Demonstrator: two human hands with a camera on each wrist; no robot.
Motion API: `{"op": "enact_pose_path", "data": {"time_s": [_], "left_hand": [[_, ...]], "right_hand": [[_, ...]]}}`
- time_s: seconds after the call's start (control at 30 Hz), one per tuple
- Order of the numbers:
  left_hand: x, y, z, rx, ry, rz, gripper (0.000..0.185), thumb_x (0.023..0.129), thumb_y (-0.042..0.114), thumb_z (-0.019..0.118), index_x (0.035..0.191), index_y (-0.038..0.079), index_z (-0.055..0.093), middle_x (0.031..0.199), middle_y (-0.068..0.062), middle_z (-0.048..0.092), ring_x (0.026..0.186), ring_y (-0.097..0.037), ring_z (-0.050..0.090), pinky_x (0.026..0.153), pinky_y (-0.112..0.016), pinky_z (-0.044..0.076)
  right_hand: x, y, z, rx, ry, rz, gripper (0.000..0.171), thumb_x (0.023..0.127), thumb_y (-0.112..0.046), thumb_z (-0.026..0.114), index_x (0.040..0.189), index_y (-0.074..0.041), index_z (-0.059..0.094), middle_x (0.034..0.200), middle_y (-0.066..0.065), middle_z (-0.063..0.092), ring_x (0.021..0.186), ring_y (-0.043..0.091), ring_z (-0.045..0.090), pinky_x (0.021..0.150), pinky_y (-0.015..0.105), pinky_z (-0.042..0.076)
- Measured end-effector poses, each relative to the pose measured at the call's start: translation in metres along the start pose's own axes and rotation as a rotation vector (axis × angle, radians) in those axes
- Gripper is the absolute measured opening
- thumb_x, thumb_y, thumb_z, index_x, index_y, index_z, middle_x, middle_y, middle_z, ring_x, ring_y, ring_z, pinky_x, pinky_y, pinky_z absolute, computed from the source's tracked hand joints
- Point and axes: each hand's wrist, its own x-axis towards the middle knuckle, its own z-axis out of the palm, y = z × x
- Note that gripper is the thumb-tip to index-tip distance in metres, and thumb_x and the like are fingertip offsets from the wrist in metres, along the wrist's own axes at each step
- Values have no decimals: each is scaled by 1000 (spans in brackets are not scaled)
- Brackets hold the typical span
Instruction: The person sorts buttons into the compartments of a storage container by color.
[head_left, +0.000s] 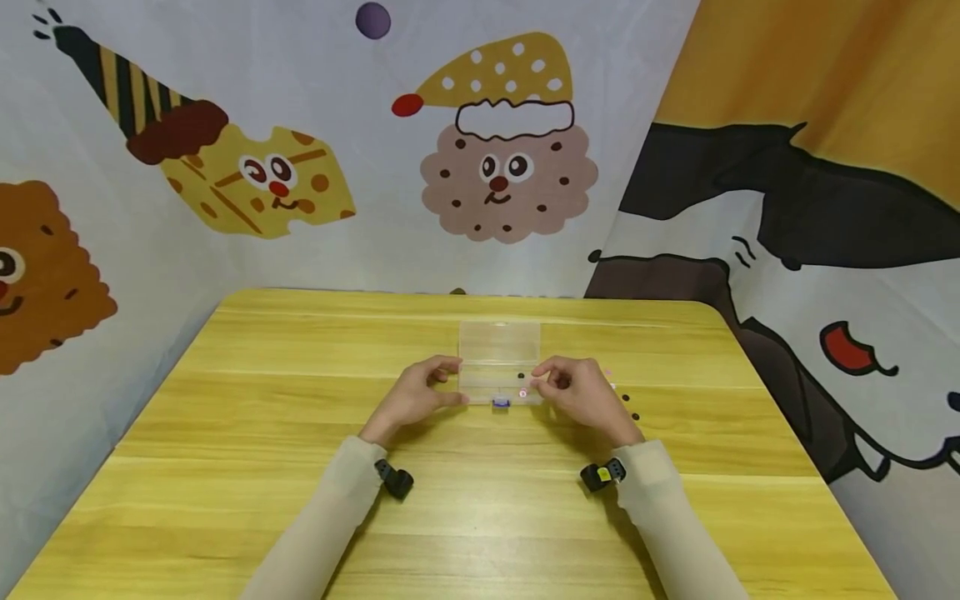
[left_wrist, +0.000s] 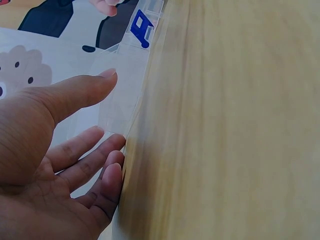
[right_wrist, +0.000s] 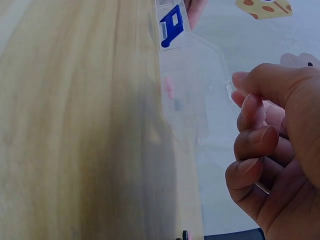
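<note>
A clear plastic box (head_left: 480, 379) lies on the table, its lid (head_left: 499, 343) raised at the back. A blue piece like a latch (head_left: 501, 403) marks the front. Inside are a small black piece (head_left: 521, 376) and a pink ring-like piece (head_left: 522, 393). Along the box's left side rests my left hand (head_left: 418, 392), thumb near the front corner and fingers farther back, touching the edge. My right hand (head_left: 581, 390) is over the right end, thumb and index tips together on what looks like a tiny whitish piece; its kind is too small to tell.
To the right of the box, partly beside my right hand, lie small black pieces (head_left: 626, 397) and a tiny pink piece (head_left: 608, 372) on the wooden table (head_left: 480, 517). Behind the table's far edge hangs a printed cloth (head_left: 315, 267).
</note>
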Motion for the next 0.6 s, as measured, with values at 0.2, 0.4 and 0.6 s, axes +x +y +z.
{"op": "enact_pose_path", "data": {"time_s": [0.2, 0.4, 0.6], "left_hand": [[-1, 0, -1, 2, 1, -5, 66, 87, 23, 84, 146, 14, 57, 140, -7, 63, 126, -28, 56, 111, -47, 46], [0, 0, -1, 2, 0, -8, 66, 86, 23, 85, 146, 15, 57, 140, -6, 63, 126, -28, 56, 111, -47, 47], [1, -1, -1, 22, -1, -7, 66, 86, 25, 85, 146, 16, 57, 140, -4, 63, 126, -27, 57, 109, -46, 48]], "right_hand": [[0, 2, -3, -10, -5, -2, 19, 95, -22, 75, 109, -10, 75, 71, -3, 63, 57, 11, 51, 50, 22, 42], [0, 4, -7, -32, 7, 1, 23, 95, -23, 75, 112, -8, 74, 72, -3, 63, 59, 12, 52, 52, 23, 43], [-1, 5, -13, -33, 39, 22, 24, 95, -24, 76, 113, -8, 74, 73, -2, 63, 61, 14, 54, 56, 24, 46]]}}
